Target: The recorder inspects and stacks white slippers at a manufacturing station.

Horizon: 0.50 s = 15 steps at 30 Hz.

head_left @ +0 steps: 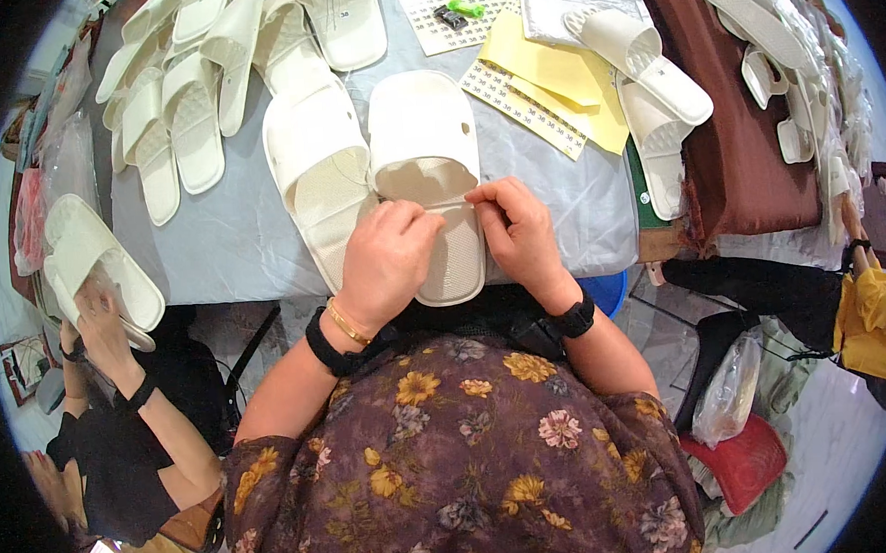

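Observation:
Two white slippers lie side by side on the grey table point(231, 238) in front of me: the left slipper point(315, 168) and the right slipper point(424, 147). My left hand point(387, 259) rests on the insole of the right slipper, near the gap between the pair. My right hand point(521, 232) pinches something very small at that slipper's insole, just below its strap; I cannot make out what it is. Both wrists carry black bands, and the left one also a gold bracelet.
Several white slippers point(178, 90) are heaped at the table's far left, more point(653, 75) at the right by a brown cloth point(735, 121). Yellow sheets point(552, 70) and label sheets point(454, 11) lie at the back. A person's hand point(99, 315) holds slippers point(86, 255) at left.

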{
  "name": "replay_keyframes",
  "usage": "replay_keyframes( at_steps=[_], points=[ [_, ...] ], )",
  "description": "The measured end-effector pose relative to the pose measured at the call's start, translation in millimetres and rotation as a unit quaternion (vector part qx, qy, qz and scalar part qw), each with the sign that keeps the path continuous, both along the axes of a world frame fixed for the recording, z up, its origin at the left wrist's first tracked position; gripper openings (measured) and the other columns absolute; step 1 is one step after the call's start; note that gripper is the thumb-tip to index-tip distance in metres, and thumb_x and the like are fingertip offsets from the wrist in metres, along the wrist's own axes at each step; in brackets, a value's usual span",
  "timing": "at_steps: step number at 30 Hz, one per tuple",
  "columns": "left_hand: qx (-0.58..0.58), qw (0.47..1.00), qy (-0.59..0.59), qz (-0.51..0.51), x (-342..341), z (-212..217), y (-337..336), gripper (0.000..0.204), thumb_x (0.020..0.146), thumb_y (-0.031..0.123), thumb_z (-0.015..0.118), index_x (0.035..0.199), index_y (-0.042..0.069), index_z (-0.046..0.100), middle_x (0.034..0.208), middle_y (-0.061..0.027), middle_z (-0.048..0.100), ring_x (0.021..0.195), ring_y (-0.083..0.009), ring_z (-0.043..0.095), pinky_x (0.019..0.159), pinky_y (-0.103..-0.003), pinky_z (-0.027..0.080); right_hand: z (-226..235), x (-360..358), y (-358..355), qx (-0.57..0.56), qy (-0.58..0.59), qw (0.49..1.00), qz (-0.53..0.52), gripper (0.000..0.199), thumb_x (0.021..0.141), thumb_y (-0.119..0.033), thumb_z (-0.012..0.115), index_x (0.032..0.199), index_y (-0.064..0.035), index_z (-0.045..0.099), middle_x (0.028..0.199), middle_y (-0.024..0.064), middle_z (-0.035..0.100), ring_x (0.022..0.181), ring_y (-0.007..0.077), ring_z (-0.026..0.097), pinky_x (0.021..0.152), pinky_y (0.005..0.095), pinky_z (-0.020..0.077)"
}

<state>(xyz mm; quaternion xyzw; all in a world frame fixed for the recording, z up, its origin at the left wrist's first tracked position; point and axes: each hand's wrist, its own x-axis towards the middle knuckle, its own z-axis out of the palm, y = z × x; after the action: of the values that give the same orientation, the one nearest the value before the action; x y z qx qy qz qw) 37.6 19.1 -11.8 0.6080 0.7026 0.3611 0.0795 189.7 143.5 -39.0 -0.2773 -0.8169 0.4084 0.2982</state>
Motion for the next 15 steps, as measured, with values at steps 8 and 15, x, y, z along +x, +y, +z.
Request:
replay_keyframes(
  at_steps=[8,15],
  points=[
    [-0.009,0.997,-0.024,0.075,-22.9,-0.8,-20.0,0.023,0.086,0.010,0.067,0.109,0.008,0.071,0.099,-0.0076,0.065,0.092,-0.0231,0.062,0.079,-0.032,0.050,5.5,1.0,2.8,-0.019,-0.007,1.000,0.016,0.008,0.086,0.001,0.059,0.092,-0.0017,0.064,0.084,0.0142,0.062,0.073,0.0300,0.062,0.065,0.0359,0.0494],
    [-0.075,0.925,-0.315,0.196,-40.3,11.2,-10.8,0.047,0.087,0.024,0.070,0.123,-0.004,0.059,0.095,-0.0140,0.065,0.084,-0.0201,0.064,0.075,-0.030,0.052,8.1,-5.7,12.5,-0.135,-0.036,0.988,-0.071,0.029,0.086,-0.006,0.065,0.113,0.0014,0.057,0.084,0.0101,0.063,0.064,0.0169,0.058,0.061,0.0309,0.0496]
  ],
)
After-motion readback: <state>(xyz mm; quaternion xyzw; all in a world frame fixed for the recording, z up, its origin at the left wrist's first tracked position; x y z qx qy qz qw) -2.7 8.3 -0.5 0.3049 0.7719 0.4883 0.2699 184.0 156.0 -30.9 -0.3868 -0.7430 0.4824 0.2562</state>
